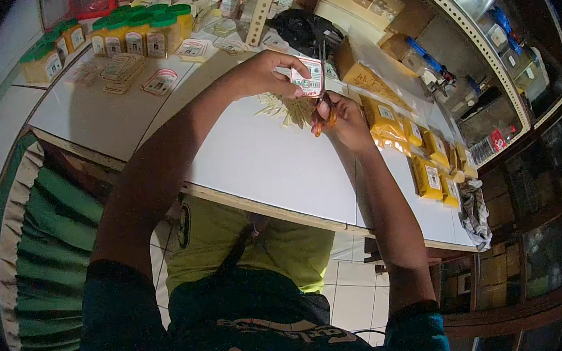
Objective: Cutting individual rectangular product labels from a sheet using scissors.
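My left hand holds a printed paper label between thumb and fingers, above the white tiled table. My right hand grips scissors by their orange-brown handles, and the blades point away from me along the label's right edge. Whether the blades are parted is too fine to tell. Below the hands lies a heap of thin paper offcuts. Farther left on the table are a stack of printed labels, a smaller pile and another pile near the jars.
Green-lidded jars of powder stand at the back left. Yellow-orange packets lie along the right, near a cardboard box and a crumpled cloth. A perforated metal shelf post rises behind my hands, with a black plastic bag beside it.
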The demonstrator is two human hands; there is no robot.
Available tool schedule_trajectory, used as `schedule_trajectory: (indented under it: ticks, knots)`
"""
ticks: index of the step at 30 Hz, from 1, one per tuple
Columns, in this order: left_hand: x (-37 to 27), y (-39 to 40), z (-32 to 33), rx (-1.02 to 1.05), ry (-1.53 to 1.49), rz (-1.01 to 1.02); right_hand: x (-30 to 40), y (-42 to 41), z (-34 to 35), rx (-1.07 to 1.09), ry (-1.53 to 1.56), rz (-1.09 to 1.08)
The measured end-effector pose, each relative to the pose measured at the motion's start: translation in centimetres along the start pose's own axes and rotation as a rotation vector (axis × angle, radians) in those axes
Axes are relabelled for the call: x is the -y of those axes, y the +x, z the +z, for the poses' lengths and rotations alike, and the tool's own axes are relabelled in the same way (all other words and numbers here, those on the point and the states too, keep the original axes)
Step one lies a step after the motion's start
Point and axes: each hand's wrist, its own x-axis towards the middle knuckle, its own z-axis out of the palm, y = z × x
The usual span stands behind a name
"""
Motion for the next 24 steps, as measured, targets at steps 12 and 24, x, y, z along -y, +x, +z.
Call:
schedule_trajectory:
  ticks: [12,24]
  knots:
    - [0.8,0.1,0.3,0.014,0.047,0.054,0.3,0.1,-0.4,-0.034,-0.039,-0.011]
    - [1.5,0.6,-0.6,-0.124,0.122,0.166,0.0,0.1,-0.4,-0.005,0.135,-0.022]
